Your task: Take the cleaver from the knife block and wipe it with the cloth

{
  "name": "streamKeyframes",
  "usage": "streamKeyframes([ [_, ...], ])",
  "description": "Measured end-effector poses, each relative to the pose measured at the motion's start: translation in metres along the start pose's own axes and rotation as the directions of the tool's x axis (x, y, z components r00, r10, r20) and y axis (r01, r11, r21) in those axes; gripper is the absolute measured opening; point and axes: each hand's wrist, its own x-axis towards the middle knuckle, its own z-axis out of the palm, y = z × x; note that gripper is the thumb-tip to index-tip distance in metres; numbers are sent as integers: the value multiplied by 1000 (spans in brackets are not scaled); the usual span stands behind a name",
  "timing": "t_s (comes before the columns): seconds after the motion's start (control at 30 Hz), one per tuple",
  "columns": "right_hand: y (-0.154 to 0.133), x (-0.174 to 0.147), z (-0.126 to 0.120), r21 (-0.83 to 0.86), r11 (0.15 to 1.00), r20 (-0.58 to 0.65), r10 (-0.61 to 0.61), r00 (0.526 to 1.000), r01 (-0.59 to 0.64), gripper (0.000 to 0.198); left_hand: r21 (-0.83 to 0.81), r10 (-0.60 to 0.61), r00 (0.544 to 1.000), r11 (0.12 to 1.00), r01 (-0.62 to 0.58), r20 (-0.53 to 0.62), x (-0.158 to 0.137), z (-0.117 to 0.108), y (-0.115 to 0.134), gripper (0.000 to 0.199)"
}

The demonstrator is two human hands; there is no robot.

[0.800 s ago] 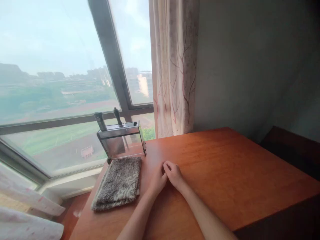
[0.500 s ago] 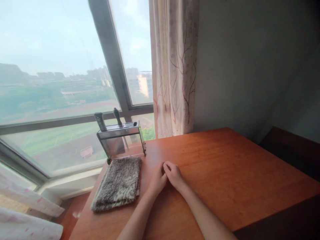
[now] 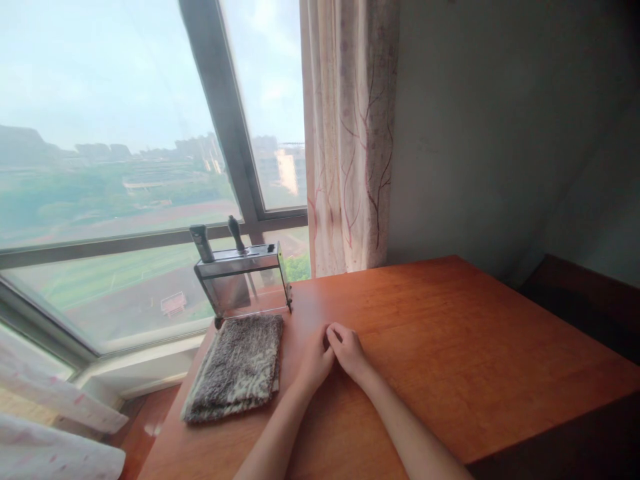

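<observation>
My left hand (image 3: 318, 355) and my right hand (image 3: 347, 349) rest together on the wooden table (image 3: 450, 347), touching at the fingertips and thumbs. Both have curled, closed fingers, and no object shows in either one. Left of my left hand lies a folded grey, shaggy cloth (image 3: 240, 367), apart from the hand. Behind the cloth stands a clear-sided knife holder (image 3: 240, 257) with a metal top. Two dark handles stick up from it, a knife handle (image 3: 201, 243) on the left and a rounder handle (image 3: 235, 232) beside it.
A large window (image 3: 125, 187) fills the left and back. A patterned curtain (image 3: 350, 147) hangs behind the table, with another curtain (image 3: 60, 440) at the lower left. A grey wall (image 3: 480, 133) stands at the right. The table's edge runs near the holder and cloth.
</observation>
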Motion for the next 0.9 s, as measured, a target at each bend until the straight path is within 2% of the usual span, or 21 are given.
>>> streamKeyframes([
  [0.9, -1, 1, -1, -20, 1000, -8, -8, 1000, 8, 31, -27, -2, 1000, 1000, 2, 5, 0, 0, 5, 22],
])
